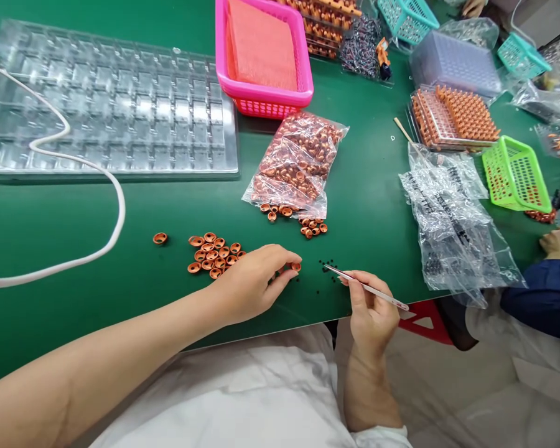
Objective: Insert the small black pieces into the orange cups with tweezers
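Between thumb and fingertips, my left hand (259, 280) pinches a small copper-coloured cup (295, 267) just above the green table. My right hand (374, 308) grips metal tweezers (373, 291), whose tips reach into a scatter of tiny black pieces (329, 269). Whether the tips hold a piece is too small to tell. Left of my left hand lies a group of the same copper cups (214, 254), partly hidden by the hand. One single cup (160, 238) sits apart, farther left. Beyond my hands, more loose cups (313, 228) lie by the mouth of a clear bag (298, 162) full of them.
Clear plastic trays (121, 112) and a white cable (116, 211) occupy the left. A pink basket (266, 93) stands at the back. To the right are crumpled plastic bags (452, 218), a green basket (516, 177) and orange parts (466, 115). A co-worker's sleeve (544, 298) shows at far right.
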`<state>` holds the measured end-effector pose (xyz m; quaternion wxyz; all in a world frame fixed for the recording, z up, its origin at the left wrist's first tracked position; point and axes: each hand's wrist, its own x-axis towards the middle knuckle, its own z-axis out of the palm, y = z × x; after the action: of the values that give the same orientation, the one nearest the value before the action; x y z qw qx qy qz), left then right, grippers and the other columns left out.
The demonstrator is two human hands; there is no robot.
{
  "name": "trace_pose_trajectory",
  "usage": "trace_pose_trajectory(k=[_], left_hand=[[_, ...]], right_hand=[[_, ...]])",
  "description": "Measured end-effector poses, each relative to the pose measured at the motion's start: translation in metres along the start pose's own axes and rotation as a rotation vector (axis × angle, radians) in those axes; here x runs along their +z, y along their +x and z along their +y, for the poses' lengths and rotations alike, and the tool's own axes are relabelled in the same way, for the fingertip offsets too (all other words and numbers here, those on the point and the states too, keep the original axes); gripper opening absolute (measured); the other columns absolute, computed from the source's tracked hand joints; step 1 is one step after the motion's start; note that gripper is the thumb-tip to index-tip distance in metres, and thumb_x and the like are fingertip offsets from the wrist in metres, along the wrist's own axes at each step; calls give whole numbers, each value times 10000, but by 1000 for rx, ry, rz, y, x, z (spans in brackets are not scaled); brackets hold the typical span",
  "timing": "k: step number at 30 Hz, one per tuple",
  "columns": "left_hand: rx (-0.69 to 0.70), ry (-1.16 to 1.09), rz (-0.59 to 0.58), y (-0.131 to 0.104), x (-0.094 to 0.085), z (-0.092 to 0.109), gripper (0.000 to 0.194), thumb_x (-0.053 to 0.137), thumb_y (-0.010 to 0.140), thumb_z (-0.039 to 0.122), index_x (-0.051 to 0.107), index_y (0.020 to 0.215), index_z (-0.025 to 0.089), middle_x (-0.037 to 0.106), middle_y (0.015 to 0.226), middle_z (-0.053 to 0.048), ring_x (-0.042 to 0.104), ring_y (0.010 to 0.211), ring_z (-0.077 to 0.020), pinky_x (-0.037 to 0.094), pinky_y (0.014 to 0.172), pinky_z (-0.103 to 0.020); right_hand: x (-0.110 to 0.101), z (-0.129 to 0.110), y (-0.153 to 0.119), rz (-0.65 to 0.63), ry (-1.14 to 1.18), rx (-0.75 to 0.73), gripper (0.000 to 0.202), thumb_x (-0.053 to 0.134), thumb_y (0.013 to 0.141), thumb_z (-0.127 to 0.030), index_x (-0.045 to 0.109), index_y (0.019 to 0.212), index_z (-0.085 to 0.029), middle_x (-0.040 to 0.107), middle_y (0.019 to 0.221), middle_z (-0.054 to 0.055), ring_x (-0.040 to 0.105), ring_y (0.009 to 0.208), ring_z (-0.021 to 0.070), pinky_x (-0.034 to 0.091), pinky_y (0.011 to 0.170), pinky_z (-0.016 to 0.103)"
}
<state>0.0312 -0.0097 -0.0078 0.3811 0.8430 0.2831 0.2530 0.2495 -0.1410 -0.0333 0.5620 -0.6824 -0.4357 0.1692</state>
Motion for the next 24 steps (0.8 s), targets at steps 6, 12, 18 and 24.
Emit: trace_pose_trajectory(k=[6, 12, 18, 24], left_hand=[[-22, 9, 5, 1, -2, 1, 153, 562, 1030, 205, 686, 1098, 148, 752, 880, -41, 706, 759, -170, 569, 709, -259], [-40, 5, 25, 1, -3, 3, 144, 579, 1019, 200, 699, 1083, 150, 755, 838, -18, 698, 707, -148, 552, 674, -230], [-23, 17, 43, 1, -4, 4, 149, 567, 1025, 203, 702, 1066, 152, 752, 828, -15, 694, 696, -140, 545, 661, -221], [-36, 29, 38, 1, -4, 3, 165, 559, 1028, 223, 702, 1082, 162, 752, 820, -11, 692, 685, -141, 555, 665, -232]], right_hand=[[4, -2, 1, 14, -67, -14, 101, 714, 950, -241, 737, 1047, -222, 787, 976, 45, 783, 815, 182, 688, 759, 341], [5, -4, 1, 50, -53, -30, 109, 720, 946, -231, 738, 1054, -229, 788, 986, 43, 788, 824, 182, 693, 764, 336], [4, -2, 0, 43, -81, -38, 99, 717, 947, -249, 734, 1040, -219, 788, 979, 52, 785, 822, 190, 695, 762, 351], [3, -1, 1, 8, -108, -60, 98, 706, 955, -243, 737, 1045, -218, 791, 993, 51, 782, 838, 188, 691, 784, 355]])
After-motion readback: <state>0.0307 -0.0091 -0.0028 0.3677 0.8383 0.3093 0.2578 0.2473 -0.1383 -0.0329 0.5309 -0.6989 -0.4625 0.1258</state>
